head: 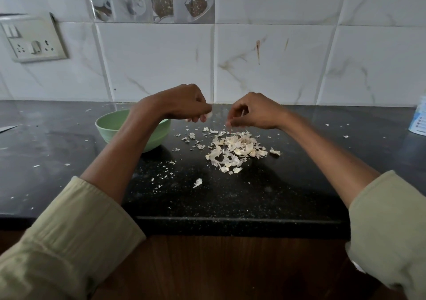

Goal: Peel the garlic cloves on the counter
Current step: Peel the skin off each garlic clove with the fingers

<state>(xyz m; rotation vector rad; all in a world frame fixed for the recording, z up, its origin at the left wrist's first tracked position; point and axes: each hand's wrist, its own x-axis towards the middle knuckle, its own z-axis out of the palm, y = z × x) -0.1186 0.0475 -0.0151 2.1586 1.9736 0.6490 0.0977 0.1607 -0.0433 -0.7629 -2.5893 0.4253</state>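
Head view: the left hand [184,103] pinches a garlic clove [208,115] above the bench [230,196]; the right hand [251,112], just beside it, pinches a strip of skin [229,127] over the peel pile [235,148]. Better to drop the skin there, then turn the clove for the remaining skin.

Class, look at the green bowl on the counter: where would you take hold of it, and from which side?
Grip the green bowl at its rim, from the front-left: the left hand and forearm cross above its right part, and its sloping sides offer a poor hold.
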